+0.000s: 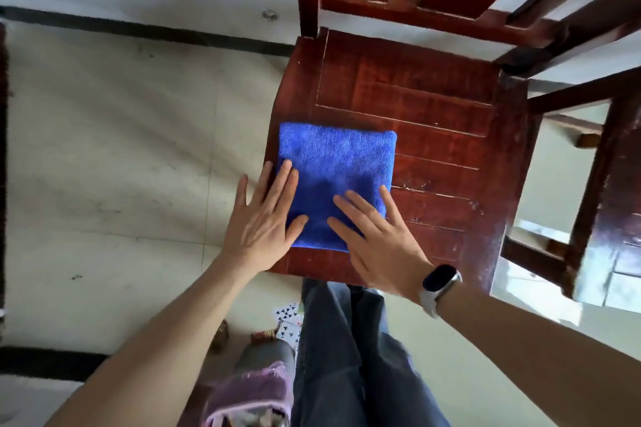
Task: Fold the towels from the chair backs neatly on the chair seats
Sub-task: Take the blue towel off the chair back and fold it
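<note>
Now a folded blue towel (334, 180) is lying flat on the chair seat (433, 107), toward the seat's front left corner, its left edge running close to the seat's left rim. It is forming a tidy, nearly square packet with straight sides.

Both hands are resting on the near half of the towel. The left hand (262, 218) is lying with its fingers straight and spread; the index and middle fingers and the thumb are touching the cloth along its left edge, while the outer fingers are hanging past the seat's rim over the floor (121, 149). The right hand (376, 236) is lying palm down with fingers straight and slightly fanned, its fingertips on the towel's near right part and its palm over the seat's front edge. Neither grip is clamped on anything; the fingers of both are apart and flat against the fabric.

A dark band (440, 282) with a pale strap is sitting on the right wrist. The chair back (416, 3), made of dark red wooden slats, is rising at the top of the view. Part of a second chair (596, 184) is standing just to the right. Below the seat's front edge, the person's dark trousers (347, 357) are showing, and a few playing cards (288, 312) are lying on the floor beside them.
</note>
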